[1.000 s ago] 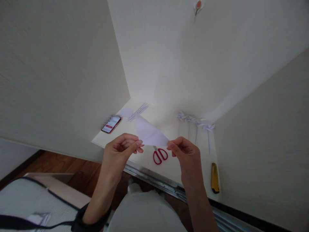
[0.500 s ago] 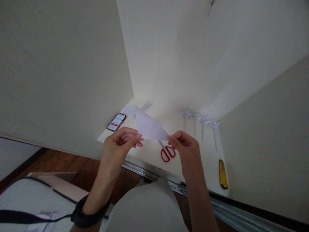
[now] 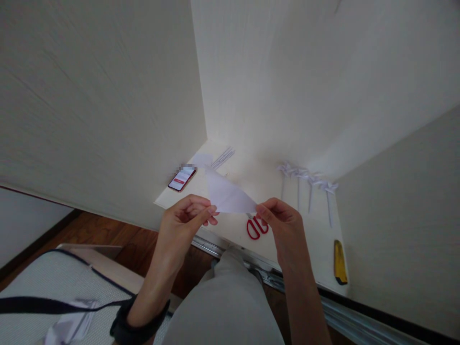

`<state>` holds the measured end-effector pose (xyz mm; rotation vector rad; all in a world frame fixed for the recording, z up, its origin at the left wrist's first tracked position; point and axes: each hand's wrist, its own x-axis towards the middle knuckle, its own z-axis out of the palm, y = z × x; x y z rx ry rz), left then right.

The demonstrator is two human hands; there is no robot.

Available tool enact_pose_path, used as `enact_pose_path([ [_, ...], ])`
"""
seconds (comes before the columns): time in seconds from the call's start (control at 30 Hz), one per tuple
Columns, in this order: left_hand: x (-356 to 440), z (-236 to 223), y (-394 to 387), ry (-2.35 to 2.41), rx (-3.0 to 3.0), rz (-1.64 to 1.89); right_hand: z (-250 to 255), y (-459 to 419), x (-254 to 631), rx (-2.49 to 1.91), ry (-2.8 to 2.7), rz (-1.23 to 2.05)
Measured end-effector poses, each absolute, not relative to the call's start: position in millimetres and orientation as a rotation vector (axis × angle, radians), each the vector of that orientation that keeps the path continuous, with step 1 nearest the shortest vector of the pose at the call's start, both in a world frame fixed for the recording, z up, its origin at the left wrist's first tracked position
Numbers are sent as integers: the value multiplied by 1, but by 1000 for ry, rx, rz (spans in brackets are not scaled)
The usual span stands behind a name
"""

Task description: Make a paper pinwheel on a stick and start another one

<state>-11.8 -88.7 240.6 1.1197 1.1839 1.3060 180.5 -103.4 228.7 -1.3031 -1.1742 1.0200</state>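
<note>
I hold a white folded paper triangle in the air above the pale shelf. My left hand pinches its lower left corner between thumb and fingers. My right hand pinches its right tip. The triangle's point rises toward the back wall. Red-handled scissors lie on the shelf just below and between my hands, partly hidden by the right one.
A red phone lies at the shelf's left edge beside thin white sticks. Several white paper pinwheels lie at the right. A yellow utility knife rests near the front right. A metal rail edges the shelf above the wood floor.
Both hands keep the same grip on the paper triangle. The view has shifted, so everything sits slightly further right and my knee shows larger at the bottom.
</note>
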Motion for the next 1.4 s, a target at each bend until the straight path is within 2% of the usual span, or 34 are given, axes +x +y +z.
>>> enact_pose_path([
  [0.4, 11, 247, -68, 1224, 1121, 1268, 240, -86, 206, -1362, -1274, 944],
  [0.93, 35, 248, -27, 1181, 1178, 1093, 250, -37, 222, -1370, -1423, 1035],
  [1.4, 25, 243, 0, 1299, 1180, 1185, 243, 7, 201, -1426, -1396, 882],
])
